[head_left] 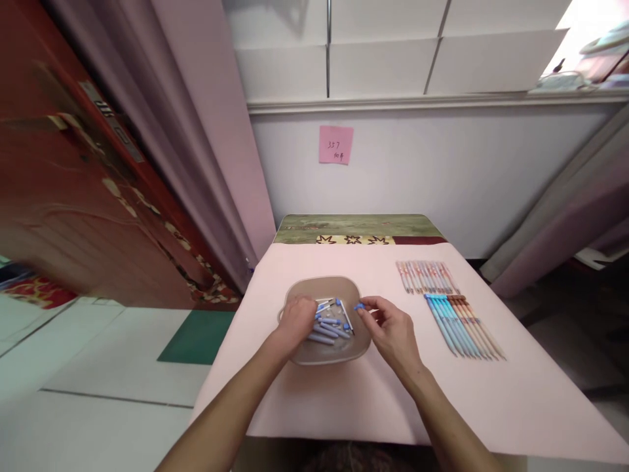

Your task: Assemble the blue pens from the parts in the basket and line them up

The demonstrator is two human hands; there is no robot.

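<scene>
A grey-brown plastic basin (339,357) stands on the pink-covered table, holding blue pen barrels (322,339), thin white refills (346,316) and small blue pieces. My left hand (296,319) reaches over its left side with the fingers curled down among the pen parts. Whatever those fingers grip is hidden behind the hand. At the basin's right rim, my right hand (392,326) pinches a small blue pen part (360,306) between thumb and fingertips.
To the right lie a row of light blue and brown pens (462,328) and, behind it, a row of clear, orange-tinted pens (426,277). A pink note (335,145) is stuck on the wall. A red door (73,196) and purple curtain (196,131) flank the left.
</scene>
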